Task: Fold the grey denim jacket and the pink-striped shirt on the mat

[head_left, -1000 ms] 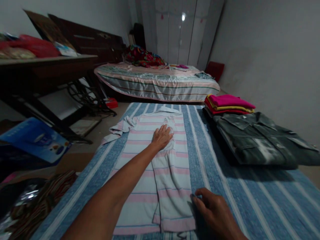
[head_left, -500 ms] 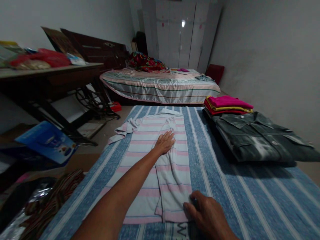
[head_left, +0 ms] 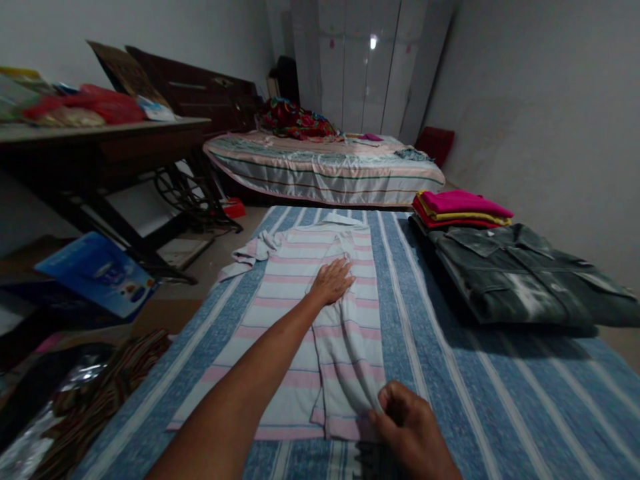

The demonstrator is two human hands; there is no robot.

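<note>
A pink-and-white striped collared shirt (head_left: pixel 285 320) lies spread on a blue striped cloth, its right side folded inward over the body. One sleeve sticks out crumpled to the left. My left hand (head_left: pixel 333 280) rests flat on the upper part of the folded section, fingers stretched out. At the lower right corner, near the hem, my right hand (head_left: pixel 413 427) has its thumb and curled forefinger closed on the shirt's edge. Part of the hem there is hidden behind my fingers.
To the right lie a folded dark green jacket (head_left: pixel 520 280) and a stack of pink, yellow and red clothes (head_left: pixel 465 208). A sewing-machine table (head_left: pixel 115 133) and a blue box (head_left: pixel 100 277) stand on the left. A bed (head_left: pixel 325 177) is beyond.
My right thumb and forefinger have closed on the shirt's lower right edge. My left hand stays flat in the same place on the shirt. The view has shifted slightly.
</note>
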